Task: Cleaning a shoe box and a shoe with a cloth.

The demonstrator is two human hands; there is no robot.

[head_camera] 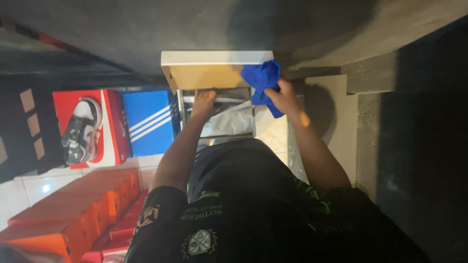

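Left hand (204, 103): reaching into the open shoe box (214, 92), fingers spread loosely on the paper and shoe inside; whether they grip anything is unclear.
Right hand (282, 97): fingers closed around a bunched blue cloth (262, 78) at the box's right edge.
Cloth: likely soft, light, limp; best held bunched, as now.
Shoe box: probably light, stiff cardboard with its lid (217, 58) up; best taken by its side walls.
Beyond, left: blue box (148, 122), red box (109, 126) with a shoe (80, 129) on top.

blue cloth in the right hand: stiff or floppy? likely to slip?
Probably floppy: the blue cloth bunches above the right hand and a tail droops below it. Likely light, since a loose one-handed grip holds it. Looks soft and matte, so slipping seems unlikely.
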